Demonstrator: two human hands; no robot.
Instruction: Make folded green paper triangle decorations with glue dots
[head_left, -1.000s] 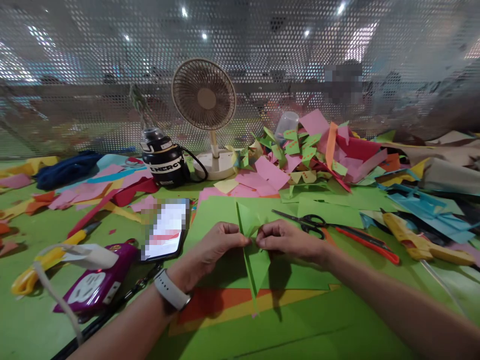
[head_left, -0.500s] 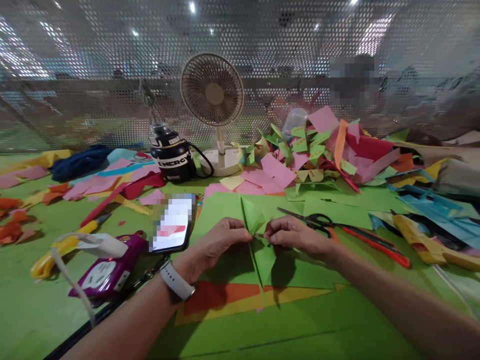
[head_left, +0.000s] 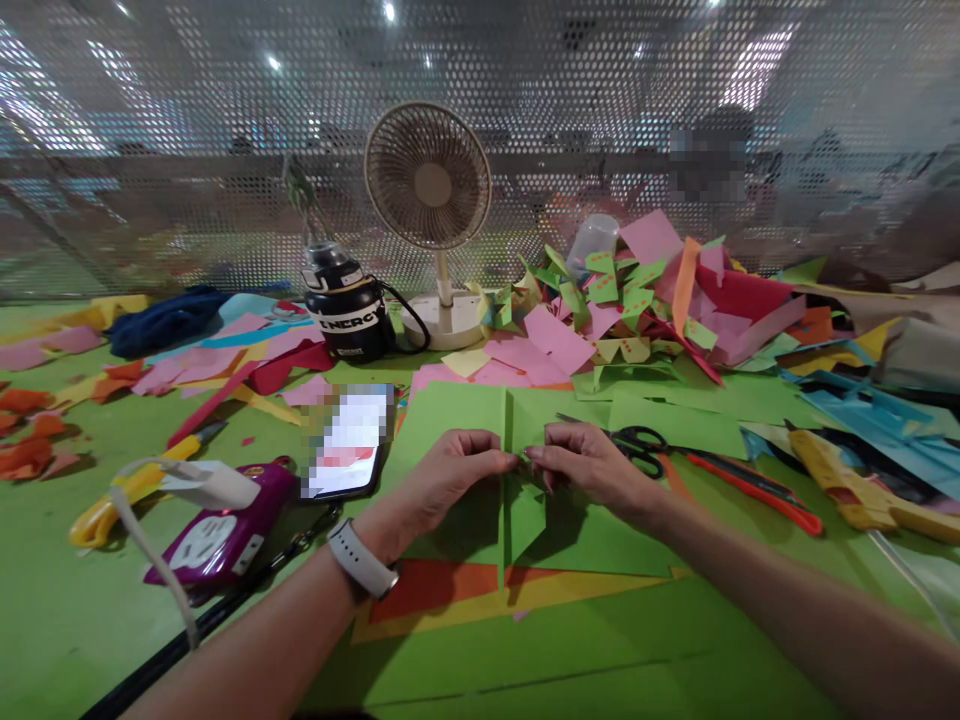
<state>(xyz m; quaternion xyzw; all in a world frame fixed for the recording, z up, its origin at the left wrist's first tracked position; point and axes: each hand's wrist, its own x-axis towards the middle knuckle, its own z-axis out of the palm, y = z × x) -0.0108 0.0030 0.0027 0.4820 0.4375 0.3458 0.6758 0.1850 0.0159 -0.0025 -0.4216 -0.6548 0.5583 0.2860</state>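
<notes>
Here, left hand (head_left: 459,474) and right hand (head_left: 583,462) flank folded green paper (head_left: 524,522).

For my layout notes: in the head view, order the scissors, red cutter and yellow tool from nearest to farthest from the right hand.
1. Scissors, partly behind the right hand.
2. Red cutter, farther right.
3. Yellow tool, rightmost of the three.

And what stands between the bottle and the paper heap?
In the head view, the fan stands between the bottle and the paper heap.
</notes>
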